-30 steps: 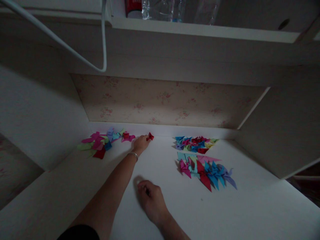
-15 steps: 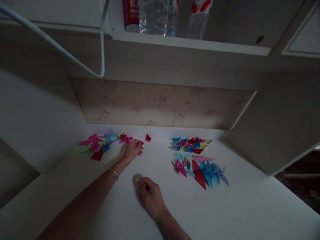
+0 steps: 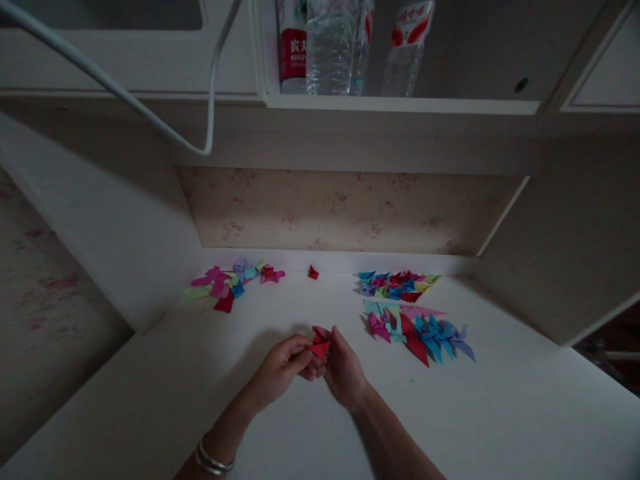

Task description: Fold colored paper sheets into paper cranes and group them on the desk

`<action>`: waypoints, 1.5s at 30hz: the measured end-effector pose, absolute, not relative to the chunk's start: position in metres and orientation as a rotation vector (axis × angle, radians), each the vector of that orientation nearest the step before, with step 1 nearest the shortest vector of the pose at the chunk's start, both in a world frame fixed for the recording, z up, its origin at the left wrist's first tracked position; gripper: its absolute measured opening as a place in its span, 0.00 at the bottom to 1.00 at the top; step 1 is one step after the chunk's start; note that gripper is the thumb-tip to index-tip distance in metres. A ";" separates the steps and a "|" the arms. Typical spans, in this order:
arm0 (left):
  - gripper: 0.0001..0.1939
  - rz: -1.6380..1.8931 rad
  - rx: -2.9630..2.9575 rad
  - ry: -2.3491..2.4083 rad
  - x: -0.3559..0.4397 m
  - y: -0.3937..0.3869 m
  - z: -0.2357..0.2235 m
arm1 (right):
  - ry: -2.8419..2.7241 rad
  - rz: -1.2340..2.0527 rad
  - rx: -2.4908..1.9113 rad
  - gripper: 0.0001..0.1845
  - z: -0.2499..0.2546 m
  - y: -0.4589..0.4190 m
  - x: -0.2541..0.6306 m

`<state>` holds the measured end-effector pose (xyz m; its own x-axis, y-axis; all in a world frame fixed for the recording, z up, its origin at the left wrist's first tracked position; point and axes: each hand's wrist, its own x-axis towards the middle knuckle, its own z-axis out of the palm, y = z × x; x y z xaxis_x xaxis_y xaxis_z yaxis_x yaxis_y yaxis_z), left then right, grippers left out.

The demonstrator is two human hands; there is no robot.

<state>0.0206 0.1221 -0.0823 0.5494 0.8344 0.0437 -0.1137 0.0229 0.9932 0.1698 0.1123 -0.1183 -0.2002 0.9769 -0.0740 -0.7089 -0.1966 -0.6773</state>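
A small folded red paper origami piece is held up over the middle of the white desk. My left hand pinches it from the left between thumb and fingers, a silver bangle round that wrist. From the right, my right hand closes on the same piece, its fingers partly hidden behind the paper. Beyond both hands, a second small red origami piece lies at the back edge. To its left is a loose heap of coloured origami.
On the right lie two rows of origami, a back row and a nearer row. Several plastic bottles stand on the shelf above. A white cable hangs down at upper left. Side panels bound the desk.
My left hand has drawn back from beside the left heap, bringing the red origami piece to the middle. My right hand has come forward to meet it. The camera view has shifted slightly.
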 end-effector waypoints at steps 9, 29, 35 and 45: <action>0.14 0.826 1.208 0.718 0.008 0.137 -0.106 | -0.659 1.554 -0.732 0.10 -0.119 0.111 0.170; 0.18 0.910 1.261 0.943 0.019 0.140 -0.120 | -0.564 1.520 -0.767 0.12 -0.122 0.111 0.168; 0.18 1.019 1.351 1.035 0.018 0.140 -0.115 | -0.609 1.410 -0.826 0.11 -0.126 0.113 0.164; 0.19 1.105 1.332 1.111 0.018 0.141 -0.115 | -0.808 1.262 -0.991 0.19 -0.129 0.113 0.162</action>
